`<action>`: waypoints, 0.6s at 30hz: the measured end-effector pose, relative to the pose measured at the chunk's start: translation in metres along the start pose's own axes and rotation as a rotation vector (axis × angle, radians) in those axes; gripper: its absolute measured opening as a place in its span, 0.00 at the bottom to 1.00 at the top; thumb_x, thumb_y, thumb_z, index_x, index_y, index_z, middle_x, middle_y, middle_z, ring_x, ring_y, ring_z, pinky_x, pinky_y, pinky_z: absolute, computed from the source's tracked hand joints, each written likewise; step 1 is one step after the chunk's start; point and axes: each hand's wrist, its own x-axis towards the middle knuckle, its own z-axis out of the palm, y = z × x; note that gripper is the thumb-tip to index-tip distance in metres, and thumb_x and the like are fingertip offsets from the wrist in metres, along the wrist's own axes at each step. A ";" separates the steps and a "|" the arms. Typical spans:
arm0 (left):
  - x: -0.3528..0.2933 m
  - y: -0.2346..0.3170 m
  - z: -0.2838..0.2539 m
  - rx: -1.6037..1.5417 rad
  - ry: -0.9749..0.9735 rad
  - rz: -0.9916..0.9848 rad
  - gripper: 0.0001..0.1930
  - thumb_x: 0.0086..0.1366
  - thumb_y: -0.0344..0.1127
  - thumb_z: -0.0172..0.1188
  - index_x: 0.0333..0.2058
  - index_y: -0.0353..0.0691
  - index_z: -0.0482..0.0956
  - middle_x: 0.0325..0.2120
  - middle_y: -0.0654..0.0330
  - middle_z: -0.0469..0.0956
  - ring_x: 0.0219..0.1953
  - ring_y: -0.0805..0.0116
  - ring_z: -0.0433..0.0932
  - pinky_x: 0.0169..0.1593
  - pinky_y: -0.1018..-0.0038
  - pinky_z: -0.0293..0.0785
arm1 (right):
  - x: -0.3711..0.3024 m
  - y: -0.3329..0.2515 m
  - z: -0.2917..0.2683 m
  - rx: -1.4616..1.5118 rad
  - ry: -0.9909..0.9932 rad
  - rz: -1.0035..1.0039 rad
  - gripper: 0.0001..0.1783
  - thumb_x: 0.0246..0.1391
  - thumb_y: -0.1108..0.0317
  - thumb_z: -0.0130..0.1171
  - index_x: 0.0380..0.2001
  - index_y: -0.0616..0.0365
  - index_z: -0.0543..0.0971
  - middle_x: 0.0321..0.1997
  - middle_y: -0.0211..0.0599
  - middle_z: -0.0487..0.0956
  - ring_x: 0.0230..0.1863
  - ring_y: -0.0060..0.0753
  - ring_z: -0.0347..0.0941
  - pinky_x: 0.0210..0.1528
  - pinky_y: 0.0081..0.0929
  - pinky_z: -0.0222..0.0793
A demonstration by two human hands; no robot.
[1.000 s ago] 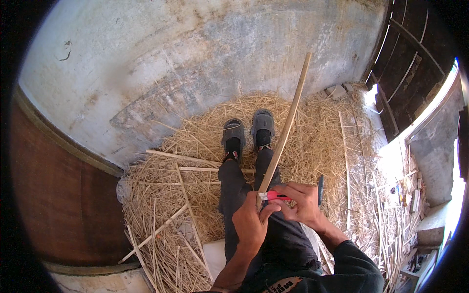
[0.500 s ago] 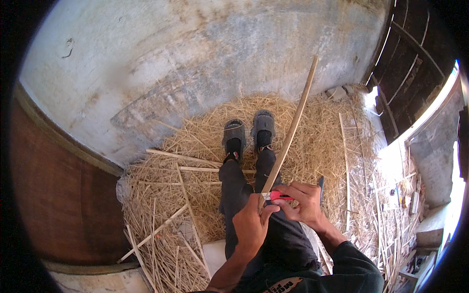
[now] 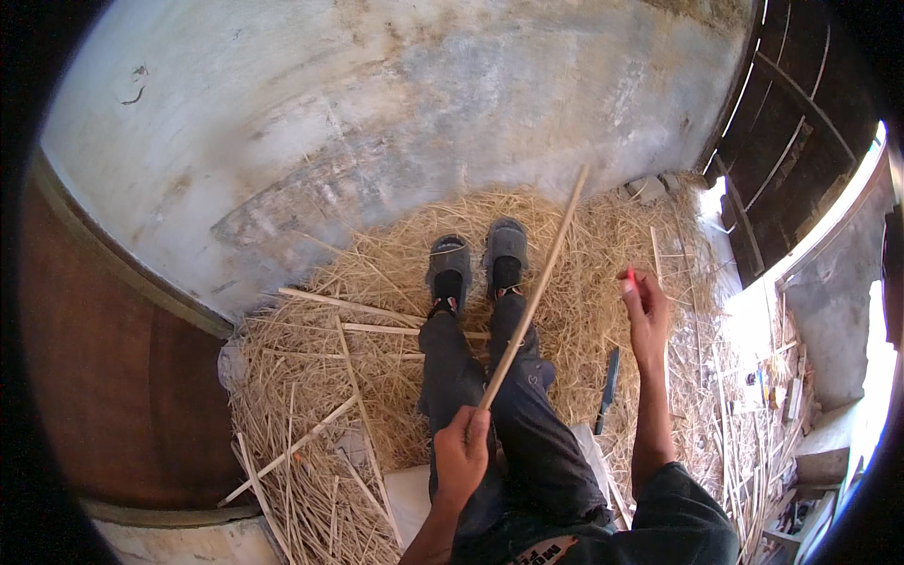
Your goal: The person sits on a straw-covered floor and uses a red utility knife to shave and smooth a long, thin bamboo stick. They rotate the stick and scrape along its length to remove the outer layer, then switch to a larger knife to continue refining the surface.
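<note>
My left hand (image 3: pixel 461 459) is closed round the lower end of a long pale strip of bamboo or wood (image 3: pixel 535 303). The strip slants up and away to the right, above my lower legs. Off to its right, my right hand (image 3: pixel 646 306) is raised and pinches a small red cutter knife (image 3: pixel 630 274). Only a bit of its red handle shows; the fingers hide the rest. The knife and the strip are well apart.
Straw-like shavings (image 3: pixel 584 311) cover the floor around my sandalled feet (image 3: pixel 507 243). Several loose strips (image 3: pixel 363 304) lie at the left. A long dark blade-like tool (image 3: pixel 608 391) rests right of my knees. A stained wall (image 3: pixel 424 113) stands ahead.
The cutter knife has left the strip; my right hand has carried it up and to the right. My left hand has lowered the strip towards me and slightly left.
</note>
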 end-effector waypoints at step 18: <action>-0.024 -0.010 -0.033 -0.664 -0.267 -0.337 0.27 0.80 0.59 0.41 0.36 0.40 0.74 0.18 0.73 0.56 0.18 0.81 0.52 0.23 0.78 0.51 | -0.070 0.074 -0.061 -0.793 -0.567 0.194 0.24 0.72 0.50 0.49 0.45 0.64 0.80 0.54 0.56 0.79 0.54 0.64 0.76 0.59 0.54 0.68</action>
